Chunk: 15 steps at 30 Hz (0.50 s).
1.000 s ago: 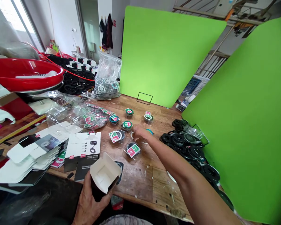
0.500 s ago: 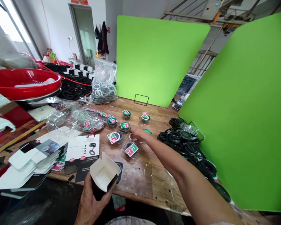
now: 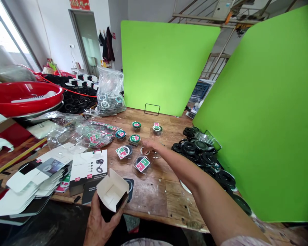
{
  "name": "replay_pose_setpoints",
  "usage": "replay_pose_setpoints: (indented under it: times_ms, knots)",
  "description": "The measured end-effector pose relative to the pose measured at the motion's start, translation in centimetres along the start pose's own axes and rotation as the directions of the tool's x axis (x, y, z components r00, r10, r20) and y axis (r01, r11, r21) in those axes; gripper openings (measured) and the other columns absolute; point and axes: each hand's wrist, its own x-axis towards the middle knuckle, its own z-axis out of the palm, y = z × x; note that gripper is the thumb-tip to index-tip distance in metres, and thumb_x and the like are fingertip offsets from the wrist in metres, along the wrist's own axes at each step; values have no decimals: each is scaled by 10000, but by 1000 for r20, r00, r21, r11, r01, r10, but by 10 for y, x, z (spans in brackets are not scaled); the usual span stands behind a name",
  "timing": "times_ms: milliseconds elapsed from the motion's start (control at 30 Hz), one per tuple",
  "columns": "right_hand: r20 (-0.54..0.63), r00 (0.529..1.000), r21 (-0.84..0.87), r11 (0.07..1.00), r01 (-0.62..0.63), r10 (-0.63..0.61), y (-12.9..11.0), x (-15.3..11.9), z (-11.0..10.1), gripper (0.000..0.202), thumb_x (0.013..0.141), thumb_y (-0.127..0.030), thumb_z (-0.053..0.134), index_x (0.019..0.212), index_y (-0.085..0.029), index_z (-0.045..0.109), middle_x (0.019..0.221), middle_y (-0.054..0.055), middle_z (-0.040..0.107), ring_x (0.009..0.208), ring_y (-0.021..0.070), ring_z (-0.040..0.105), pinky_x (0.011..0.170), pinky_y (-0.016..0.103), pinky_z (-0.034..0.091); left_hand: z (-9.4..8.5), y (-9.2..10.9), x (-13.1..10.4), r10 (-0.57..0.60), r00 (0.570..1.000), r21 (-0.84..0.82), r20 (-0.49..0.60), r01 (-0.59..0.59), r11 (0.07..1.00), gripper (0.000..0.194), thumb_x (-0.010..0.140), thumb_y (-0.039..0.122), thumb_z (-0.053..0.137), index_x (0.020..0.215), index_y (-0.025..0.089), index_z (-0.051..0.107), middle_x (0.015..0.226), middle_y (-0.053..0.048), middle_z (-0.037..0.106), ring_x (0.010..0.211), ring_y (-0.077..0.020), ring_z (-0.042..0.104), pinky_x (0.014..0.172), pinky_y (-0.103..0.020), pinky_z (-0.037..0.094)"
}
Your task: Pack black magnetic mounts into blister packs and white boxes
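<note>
My left hand [image 3: 102,218] grips a small open carton [image 3: 113,191], black outside and white inside, its flaps up and its mouth facing me. Across the table reaches my right hand [image 3: 151,145], its fingers bent down and closed on a white ring [image 3: 144,150], partly hidden beneath them. Around it sit several clear plastic packs with rings and pink-and-green cards; the nearest are a pack with a dark ring [image 3: 142,164], a pack with a white ring [image 3: 124,151] and a pack with a green ring [image 3: 135,138]. A dark card with a ring print [image 3: 129,188] lies beside the carton.
Flattened cartons [image 3: 43,181] are stacked at the left, near a plastic bag of cards [image 3: 94,133]. A bag of rings [image 3: 110,99] and a red basin [image 3: 25,97] stand behind. Black round parts [image 3: 202,153] pile up at the right. Green panels [image 3: 166,65] border the table.
The view has shifted slightly, moving the scene a little to the left. My right hand stays among the packs and now covers the teal ring that showed beside it. My left hand still holds the carton.
</note>
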Motion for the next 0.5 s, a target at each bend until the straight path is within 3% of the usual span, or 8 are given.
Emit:
replay_pose_setpoints:
  times_ms: [100,200,367,500]
  knots:
    - [58,998,-9,1000,-12,13,2,3,0,266,887,-343,564,1038,-127,599,1028,41,614,886,184,611,760,348,528,0,-2,0,-6,1000,6,-7,6,1000,981,550,562,711,1336,145,296,1280,-216,510,1170,-359,512,986,-525,409]
    - [13,1000,19,1000,-8,7,1,1,0,269,881,-342,572,1031,-121,598,1035,49,612,905,187,606,781,361,517,1,-2,-1,1,1000,8,-15,-1,1000,989,548,570,703,1338,134,298,1288,-226,502,1180,-366,501,990,-531,401]
    - [-190,981,141,990,-22,49,3,-21,-5,209,842,-313,615,928,-122,609,951,54,625,919,193,582,802,364,467,1,-1,-1,5,1000,27,-27,-4,1000,1003,547,577,698,1346,127,290,1282,-240,503,1166,-378,509,974,-545,407]
    - [-330,932,315,948,-38,147,5,-45,-3,252,822,-361,619,905,-124,594,845,55,637,808,176,578,649,263,418,3,1,-4,64,996,56,-68,-61,997,975,585,572,678,1368,147,283,1286,-221,505,1157,-370,515,967,-550,408]
